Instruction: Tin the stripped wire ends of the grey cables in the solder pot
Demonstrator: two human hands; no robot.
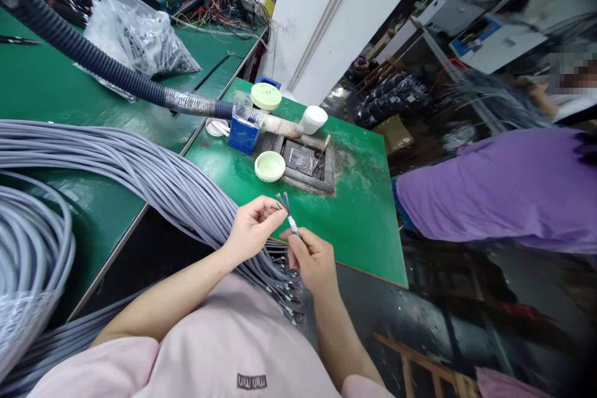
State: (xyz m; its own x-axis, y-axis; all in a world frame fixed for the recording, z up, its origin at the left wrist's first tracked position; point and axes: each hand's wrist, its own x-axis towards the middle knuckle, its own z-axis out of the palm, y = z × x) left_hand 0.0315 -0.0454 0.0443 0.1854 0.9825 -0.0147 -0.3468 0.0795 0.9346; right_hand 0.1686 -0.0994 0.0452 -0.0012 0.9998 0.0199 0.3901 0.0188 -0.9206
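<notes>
My right hand is closed around the end of a grey cable, just below its white sleeve. Several thin coloured wires fan out from that end. Thumb and fingers of my left hand pinch at these wires from the left side. A long bundle of grey cables runs from the left and passes under my forearms, its stripped ends hanging near my body. Beyond my hands, a shallow pale green round tub sits beside a square solder pot set in the green table.
A ribbed hose crosses from the upper left to a blue box by the pot. Behind stand a white tub and a pale green lid. At right is a co-worker in a purple shirt. Coiled cable lies left.
</notes>
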